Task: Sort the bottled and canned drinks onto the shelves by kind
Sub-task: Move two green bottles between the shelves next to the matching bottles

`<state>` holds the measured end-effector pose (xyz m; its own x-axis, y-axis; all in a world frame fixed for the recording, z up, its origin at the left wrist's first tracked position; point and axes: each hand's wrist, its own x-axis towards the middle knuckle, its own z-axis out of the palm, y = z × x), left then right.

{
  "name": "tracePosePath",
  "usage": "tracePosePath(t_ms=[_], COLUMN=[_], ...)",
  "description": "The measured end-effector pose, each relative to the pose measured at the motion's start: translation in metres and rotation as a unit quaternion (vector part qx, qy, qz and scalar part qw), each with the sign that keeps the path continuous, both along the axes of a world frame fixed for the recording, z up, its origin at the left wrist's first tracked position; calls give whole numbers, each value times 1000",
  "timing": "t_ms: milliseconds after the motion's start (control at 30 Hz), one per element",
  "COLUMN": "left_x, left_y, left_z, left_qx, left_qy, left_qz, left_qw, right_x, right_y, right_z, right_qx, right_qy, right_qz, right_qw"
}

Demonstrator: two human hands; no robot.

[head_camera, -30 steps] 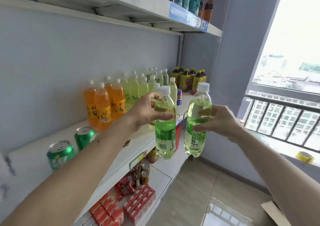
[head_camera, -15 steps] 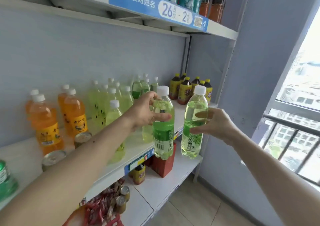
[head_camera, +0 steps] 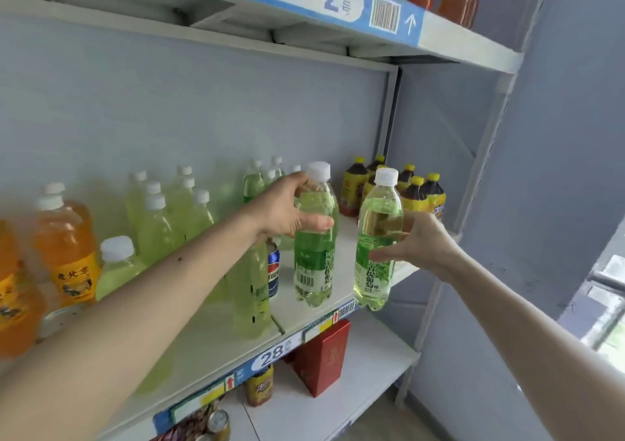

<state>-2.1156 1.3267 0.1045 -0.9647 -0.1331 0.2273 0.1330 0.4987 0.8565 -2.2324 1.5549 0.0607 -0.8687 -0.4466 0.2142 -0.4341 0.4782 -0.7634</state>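
Green bottle, left: the left hand curls its fingers and thumb round the shoulder of a green bottle, upright, its base over the front of the middle shelf.
Green bottle, right: the right hand grips a second green bottle from behind, upright, just beside the first, its base at the shelf edge.
Behind the left hand: pale green bottles in rows; a blue can under the wrist.
Beyond the right hand: dark yellow-capped bottles.
Left of the forearm: orange bottles.
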Motion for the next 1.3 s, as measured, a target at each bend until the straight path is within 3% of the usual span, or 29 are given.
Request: tracePosePath(t_ms=[200,567,1300], left_x=[-41,-74,-128], left_y=[1,10,-35], left_z=[7,-3,-29], left_qx=[-47,-122,-83], left_qy=[-17,-127,-211], left_qz=[95,289,383], left_qw=[994,941,895], right_x=[-78,-175,-244], right_y=[-18,-57,-140], right_z=[0,-21,-65], right_qx=[16,57,66], right_qy=[4,0,-55], right_qz=[86,213,291], right_qw=[996,975,953])
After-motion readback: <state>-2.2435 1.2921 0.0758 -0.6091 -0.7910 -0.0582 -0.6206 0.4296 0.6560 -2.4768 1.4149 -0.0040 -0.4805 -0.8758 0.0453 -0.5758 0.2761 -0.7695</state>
